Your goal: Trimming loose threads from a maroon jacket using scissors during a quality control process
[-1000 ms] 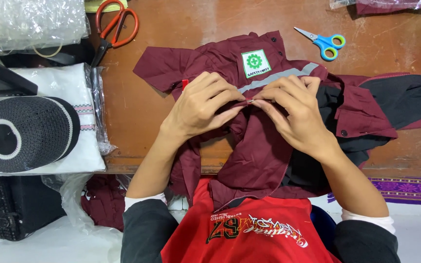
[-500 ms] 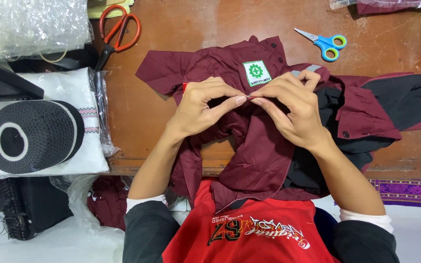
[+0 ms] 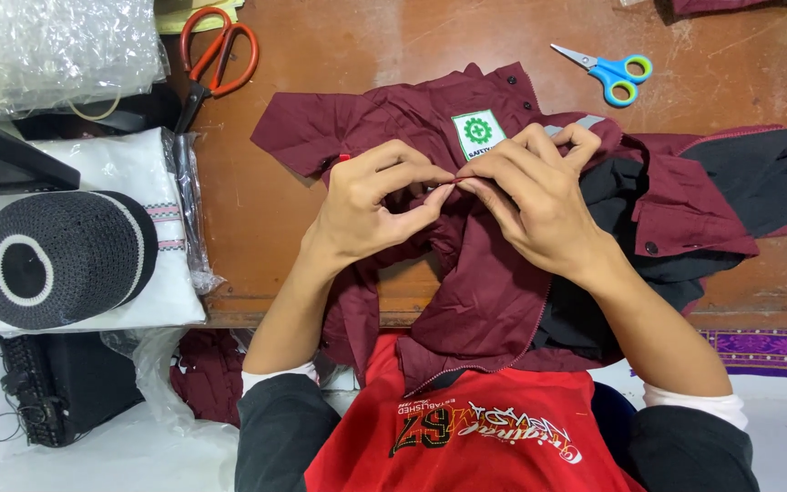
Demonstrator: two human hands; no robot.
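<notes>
The shirt (image 3: 494, 273) has slid a little toward the person since a second ago, and both hands have drawn tighter together over its middle, fingertips now meeting where a moment ago they merely lay side by side on the cloth; the work looks to have narrowed to one small spot on the fabric. The left hand (image 3: 371, 205) is curled narrow, thumb and forefinger pinched on a fold of maroon cloth just below the white patch (image 3: 477, 134). The right hand (image 3: 535, 196) is likewise nearly closed, its fingertips pressed to the same fold, touching those of the left; a thin red bit shows between them, too small to tell what it is. The shirt lies spread on the wooden table (image 3: 339, 46), its lower part hanging over the near edge into the person's lap, black lining showing at its right side. Beyond the shirt, up and right, lie blue scissors (image 3: 608, 71); up and left, orange scissors (image 3: 211, 59). Well left of the shirt sits a black knitted cap (image 3: 61, 255) on a white wrapped bundle (image 3: 175, 292).
</notes>
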